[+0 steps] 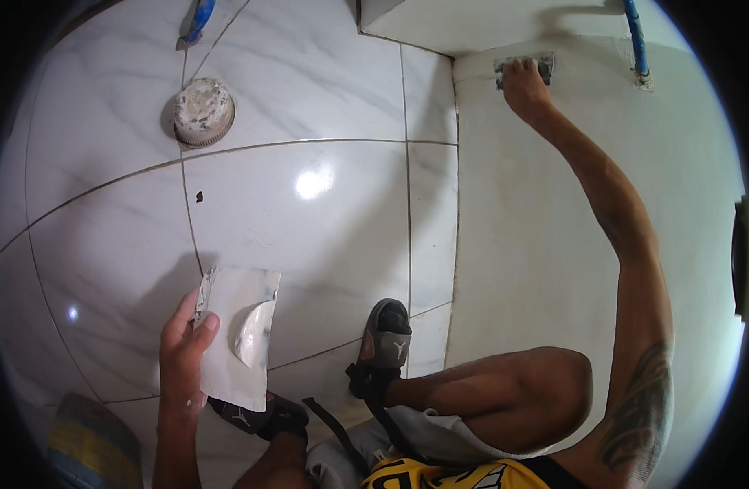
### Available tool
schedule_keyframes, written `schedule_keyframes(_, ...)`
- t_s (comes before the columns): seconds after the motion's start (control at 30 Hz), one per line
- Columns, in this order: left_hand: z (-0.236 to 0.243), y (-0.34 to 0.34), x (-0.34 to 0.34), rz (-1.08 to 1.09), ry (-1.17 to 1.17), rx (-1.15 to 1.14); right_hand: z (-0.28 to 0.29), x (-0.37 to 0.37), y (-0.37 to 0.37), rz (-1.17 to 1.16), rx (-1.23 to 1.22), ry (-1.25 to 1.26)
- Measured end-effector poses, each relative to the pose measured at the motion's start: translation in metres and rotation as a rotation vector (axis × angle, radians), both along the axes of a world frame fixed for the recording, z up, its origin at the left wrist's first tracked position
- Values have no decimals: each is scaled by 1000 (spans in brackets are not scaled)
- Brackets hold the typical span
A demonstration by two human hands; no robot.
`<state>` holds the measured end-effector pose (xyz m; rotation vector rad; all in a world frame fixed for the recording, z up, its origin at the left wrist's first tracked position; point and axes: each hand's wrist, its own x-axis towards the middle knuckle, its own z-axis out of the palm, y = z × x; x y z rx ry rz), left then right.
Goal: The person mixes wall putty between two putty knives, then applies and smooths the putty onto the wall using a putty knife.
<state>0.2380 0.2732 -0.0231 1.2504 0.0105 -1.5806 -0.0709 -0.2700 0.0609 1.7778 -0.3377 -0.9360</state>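
My left hand (181, 357) grips a flat, pale rectangular board (226, 367) by its left edge, thumb on top. On the board sits a smooth lump of white putty (249, 336). My right arm stretches far ahead to the pale wall (537, 236). There my right hand (527, 91) is closed around a wide, flat putty knife (547, 62), pressed to the wall near its corner with the floor. The knife's handle is hidden under my fingers.
On the marbled floor tiles (309, 236) stands a round, putty-crusted container (203, 112). A blue-handled tool (198, 21) lies beyond it. A blue pipe (636, 37) comes out of the wall. At lower left stands a stained bucket-like thing (93, 448). My sandalled foot (384, 342) is near the wall.
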Motion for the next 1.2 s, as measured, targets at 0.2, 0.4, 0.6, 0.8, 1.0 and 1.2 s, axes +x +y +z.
schedule_keyframes(0.2, 12, 4, 8, 5, 49, -95, 14, -38, 38, 100, -7, -11)
schedule_keyframes(0.4, -2, -1, 5, 110, -29, 43, 33, -16, 113, -137, 422, -278)
schedule_keyframes(0.6, -14, -39, 0, 98, -10, -24, 73, 75, 206, -1269, 1171, -1020)
schedule_keyframes(0.8, 13, -51, -7, 119, 70, -49, 73, 112, 268, -1335, 1667, -1208)
schedule_keyframes(1.0, 25, -50, -5, 86, 47, -59, 72, 140, 310, -226, 1747, -1014)
schedule_keyframes(1.2, 33, -49, -4, -8, -108, -83, 71, 153, 315, 288, 1591, -727)
